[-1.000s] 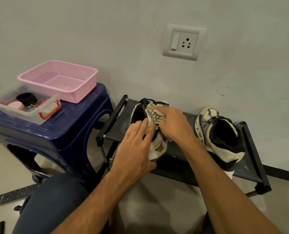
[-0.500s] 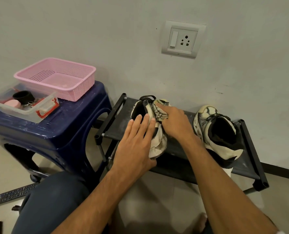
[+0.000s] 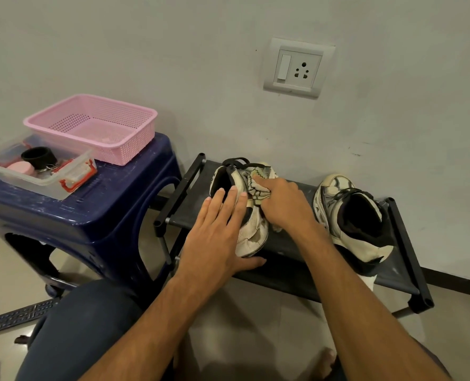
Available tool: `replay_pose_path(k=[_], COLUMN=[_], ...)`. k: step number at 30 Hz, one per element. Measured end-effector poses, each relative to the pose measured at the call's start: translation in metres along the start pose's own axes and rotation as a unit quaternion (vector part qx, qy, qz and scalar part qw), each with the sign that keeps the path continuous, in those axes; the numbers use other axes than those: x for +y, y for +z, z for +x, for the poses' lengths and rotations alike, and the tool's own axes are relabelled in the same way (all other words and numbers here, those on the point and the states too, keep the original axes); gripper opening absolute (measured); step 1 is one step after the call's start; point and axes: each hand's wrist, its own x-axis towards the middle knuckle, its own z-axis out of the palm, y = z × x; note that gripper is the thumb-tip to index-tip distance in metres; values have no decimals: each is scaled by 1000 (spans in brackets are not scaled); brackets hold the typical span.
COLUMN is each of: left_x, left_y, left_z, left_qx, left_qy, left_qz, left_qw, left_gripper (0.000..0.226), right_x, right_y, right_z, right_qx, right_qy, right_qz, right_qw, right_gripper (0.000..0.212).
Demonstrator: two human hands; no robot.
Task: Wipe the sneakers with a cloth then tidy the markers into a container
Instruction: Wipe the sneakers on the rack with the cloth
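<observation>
A pale grey plastered wall [image 3: 118,50], scuffed in places, carries a white switch-and-socket plate [image 3: 298,67]. Along its foot runs a dark skirting strip [image 3: 459,279]. The floor is glossy cream tile [image 3: 0,257]. A navy plastic stool [image 3: 112,215] stands just beside a low black shoe rack [image 3: 283,276] against the wall. A black remote control [image 3: 19,316] lies on the floor by the stool.

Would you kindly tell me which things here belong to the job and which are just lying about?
Job: cloth, sneaker being wiped, other sneaker, pink basket (possible marker container).
Lying about: remote control, wall socket, clear box of oddments, blue stool.
</observation>
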Motion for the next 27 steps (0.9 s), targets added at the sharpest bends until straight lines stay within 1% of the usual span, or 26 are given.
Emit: replay_pose_path(k=[3,5,8,11,13,16,20,23,25,27], left_x=[-1,0,1,1,1,1,3,5,4,2], left_y=[1,0,-2,-2,0,4,2,1,2,2], left_z=[0,1,1,1,0,-2,1,3,3,2], left_qx=[-1,12,13,0,-10,3,12,-5,-1,-2], left_qy=[-8,-6,1,-8,-20,-22,-12,2,4,-4], left_qz=[-5,-14,-25,-16,-4,7,10,9,-13,-12], left_qw=[1000,1000,1000,1000,1000,1000,1000,1000,1000,1000], left_gripper=[115,114,112,112,111,111,114,117,116,114], right_x=[5,6,6,0,-1,-1,1,-1,-1,-4], right_y=[-7,-9,-3,2,2,2,4,2,-1,0], right_z=[-3,-5,-3,-7,-20,-30,-5,6,7,8], right_qx=[-41,-51,-27,3,-4,-10,16,20,14,5], right_qy=[-8,-13,-3,4,-7,-18,1,19,8,-22], right_qz=[16,15,15,28,19,20,7,11,29,35], right_qw=[999,998,1000,1000,1000,1000,1000,1000,999,999], right_gripper=[57,59,67,59,53,55,61,58,53,51])
